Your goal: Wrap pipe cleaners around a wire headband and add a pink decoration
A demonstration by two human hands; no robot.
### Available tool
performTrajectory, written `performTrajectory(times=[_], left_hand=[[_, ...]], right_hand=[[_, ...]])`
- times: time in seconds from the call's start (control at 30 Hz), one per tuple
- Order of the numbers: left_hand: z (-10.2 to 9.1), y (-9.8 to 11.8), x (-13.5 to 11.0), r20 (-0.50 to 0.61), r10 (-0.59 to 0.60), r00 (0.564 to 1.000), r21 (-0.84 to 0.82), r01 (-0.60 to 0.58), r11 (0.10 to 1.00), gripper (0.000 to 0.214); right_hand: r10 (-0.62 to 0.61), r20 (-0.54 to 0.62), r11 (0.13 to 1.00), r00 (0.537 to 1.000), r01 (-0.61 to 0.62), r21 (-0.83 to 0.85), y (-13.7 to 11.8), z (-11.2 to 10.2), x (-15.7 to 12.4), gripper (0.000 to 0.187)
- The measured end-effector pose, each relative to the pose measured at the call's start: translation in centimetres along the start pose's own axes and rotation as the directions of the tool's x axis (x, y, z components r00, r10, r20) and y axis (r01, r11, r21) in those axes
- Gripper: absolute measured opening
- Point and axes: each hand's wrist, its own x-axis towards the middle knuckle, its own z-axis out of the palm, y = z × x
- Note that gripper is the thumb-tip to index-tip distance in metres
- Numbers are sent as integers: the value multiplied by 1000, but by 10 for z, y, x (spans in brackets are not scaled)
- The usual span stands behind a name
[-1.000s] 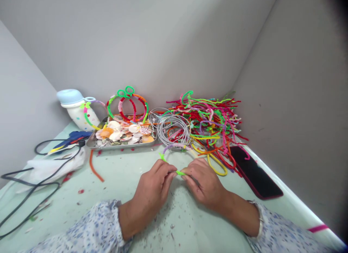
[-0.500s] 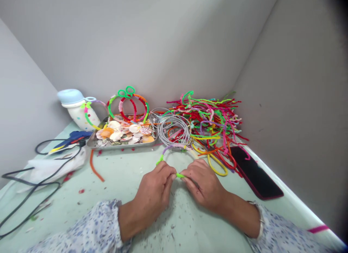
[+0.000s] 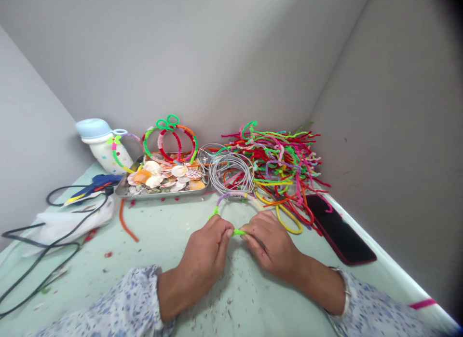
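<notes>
Left hand (image 3: 202,255) dropped slightly; with right hand (image 3: 269,243) it pinches a pipe-cleaner hoop (image 3: 227,197) over the corner table (image 3: 162,226)

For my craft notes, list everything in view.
White dotted bottle with pale blue lid: one, white, back left.
Blue hot glue gun: one, blue, left of tray.
Black cable: one tangle, far left.
Steel tray: one, silver, back centre.
Seashells: many, cream and orange, in tray.
Pipe-cleaner rings: two, multicoloured, behind tray.
Coiled wire hoops: several, silver, right of tray.
Pipe-cleaner heap: one, mostly red, back right.
Smartphone: one, black with red edge, right.
Purple-and-green pipe-cleaner hoop: one, between the hands.
Left hand: holding the hoop.
Right hand: holding the hoop.
</notes>
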Motion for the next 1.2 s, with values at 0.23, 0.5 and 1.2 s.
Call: performTrajectory(times=[0.23, 0.5, 1.2], left_hand=[[1, -2, -1, 14, -2, 1000, -5, 3, 1000, 29], [-3, -1, 1, 22, -9, 1000, -41, 10, 999, 26], [-6, 0, 5, 102, -70, 992, -217, 91, 972, 32]], right_hand=[[-6, 0, 1000, 1000, 6, 0, 0, 0, 0, 13], [5, 9, 1000, 1000, -5, 6, 0, -1, 0, 13], [10, 13, 1000, 1000, -10, -2, 0, -2, 1, 13]])
